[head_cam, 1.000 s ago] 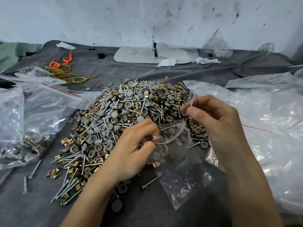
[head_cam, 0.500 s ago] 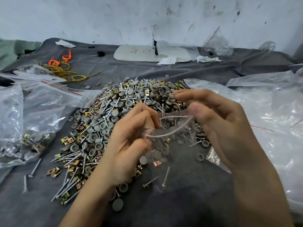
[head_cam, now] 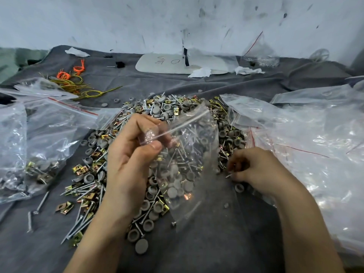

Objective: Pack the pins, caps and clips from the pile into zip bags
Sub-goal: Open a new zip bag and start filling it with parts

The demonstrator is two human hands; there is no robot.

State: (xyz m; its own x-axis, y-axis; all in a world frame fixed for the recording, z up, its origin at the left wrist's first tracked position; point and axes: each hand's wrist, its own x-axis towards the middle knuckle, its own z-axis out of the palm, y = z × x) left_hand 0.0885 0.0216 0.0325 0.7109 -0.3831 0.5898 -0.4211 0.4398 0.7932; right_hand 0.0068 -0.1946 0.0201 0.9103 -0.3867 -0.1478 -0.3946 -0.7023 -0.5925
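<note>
A pile of grey caps, silver pins and brass clips lies on the grey cloth in the middle. My left hand pinches the top corner of a small clear zip bag and holds it up over the pile. The bag hangs open and looks empty; the pile shows through it. My right hand rests low at the pile's right edge, fingers curled round a silver pin.
Filled clear bags lie at the left, a heap of empty bags at the right. Orange and yellow wires sit at the back left, a white board and paper scraps by the wall.
My left hand has lifted the zip bag higher and holds it alone. My right hand let go of the bag's mouth and dropped to the pile's right edge, where it picks at a pin.
</note>
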